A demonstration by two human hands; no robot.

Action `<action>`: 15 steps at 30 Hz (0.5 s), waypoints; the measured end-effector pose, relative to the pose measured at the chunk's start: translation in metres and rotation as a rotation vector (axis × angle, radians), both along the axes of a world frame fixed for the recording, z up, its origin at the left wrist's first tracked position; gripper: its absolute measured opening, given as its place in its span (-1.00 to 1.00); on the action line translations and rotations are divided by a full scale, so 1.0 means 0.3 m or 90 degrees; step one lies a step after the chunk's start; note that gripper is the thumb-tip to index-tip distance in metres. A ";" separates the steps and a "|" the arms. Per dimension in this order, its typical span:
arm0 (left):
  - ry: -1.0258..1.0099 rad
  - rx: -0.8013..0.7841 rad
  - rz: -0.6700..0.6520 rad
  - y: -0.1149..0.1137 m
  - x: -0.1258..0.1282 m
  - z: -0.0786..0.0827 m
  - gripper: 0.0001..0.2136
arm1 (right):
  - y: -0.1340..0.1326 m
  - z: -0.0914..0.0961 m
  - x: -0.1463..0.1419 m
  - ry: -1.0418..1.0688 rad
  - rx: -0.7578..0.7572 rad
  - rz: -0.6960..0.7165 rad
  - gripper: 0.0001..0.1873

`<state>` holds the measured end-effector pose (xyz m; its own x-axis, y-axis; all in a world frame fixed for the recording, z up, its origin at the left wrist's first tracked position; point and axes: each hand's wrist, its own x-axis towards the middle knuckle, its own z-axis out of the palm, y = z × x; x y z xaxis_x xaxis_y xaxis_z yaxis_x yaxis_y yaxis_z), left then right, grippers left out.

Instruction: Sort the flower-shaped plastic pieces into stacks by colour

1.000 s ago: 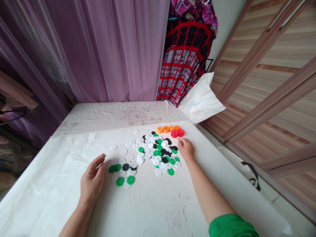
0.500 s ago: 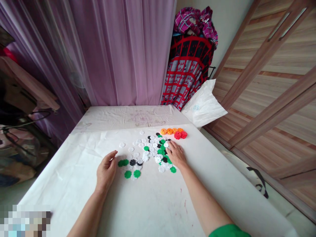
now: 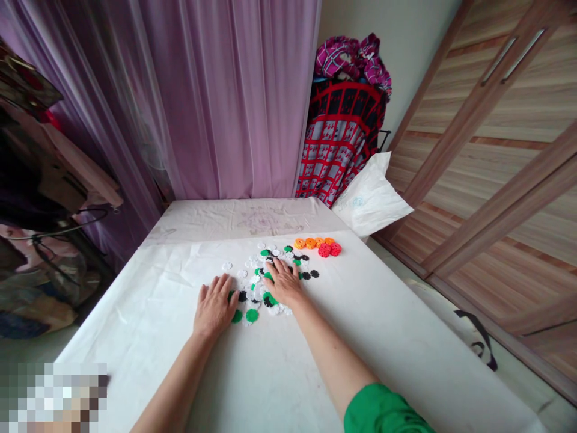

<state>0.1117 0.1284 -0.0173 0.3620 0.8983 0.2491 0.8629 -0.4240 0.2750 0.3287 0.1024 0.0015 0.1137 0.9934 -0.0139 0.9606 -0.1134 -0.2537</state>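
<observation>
Several flat, round discs with notched edges, in white, green and black, lie loosely heaped on the white-covered table (image 3: 270, 373). My right hand (image 3: 283, 281) rests palm down on the heap, fingers spread, hiding the discs beneath it. At the heap's left side my left hand (image 3: 216, 304) lies flat with fingers apart, partly over green discs. A green disc (image 3: 251, 315) sits between the hands near the front, and a white disc (image 3: 226, 266) lies apart at the back left. Two black discs, one of them a black disc (image 3: 314, 274), lie right of my right hand.
Stacked orange discs (image 3: 310, 243) and red discs (image 3: 330, 249) stand behind the heap to the right. A white bag (image 3: 374, 195) is at the table's back right corner. Purple curtains (image 3: 225, 102) hang behind; a wooden wardrobe (image 3: 491, 138) stands to the right.
My right hand has moved left, shifting discs with it and leaving two black ones at right. My left hand has moved right and flattened onto the left discs.
</observation>
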 end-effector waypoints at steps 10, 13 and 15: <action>0.028 -0.009 -0.044 0.098 -0.045 -0.059 -0.48 | 0.041 0.039 0.128 -0.009 0.153 -0.057 -0.50; 0.043 -0.051 -0.010 0.207 -0.017 -0.034 -0.44 | 0.029 0.014 0.248 -0.042 0.119 -0.176 -0.47; 0.059 -0.075 -0.012 0.284 0.023 -0.006 -0.43 | 0.021 -0.016 0.282 -0.060 0.082 -0.185 -0.45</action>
<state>0.1185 0.2136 -0.0192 0.3958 0.9120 0.1074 0.8788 -0.4102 0.2438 0.4134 0.1087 -0.0032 0.3869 0.9124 0.1332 0.9128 -0.3585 -0.1958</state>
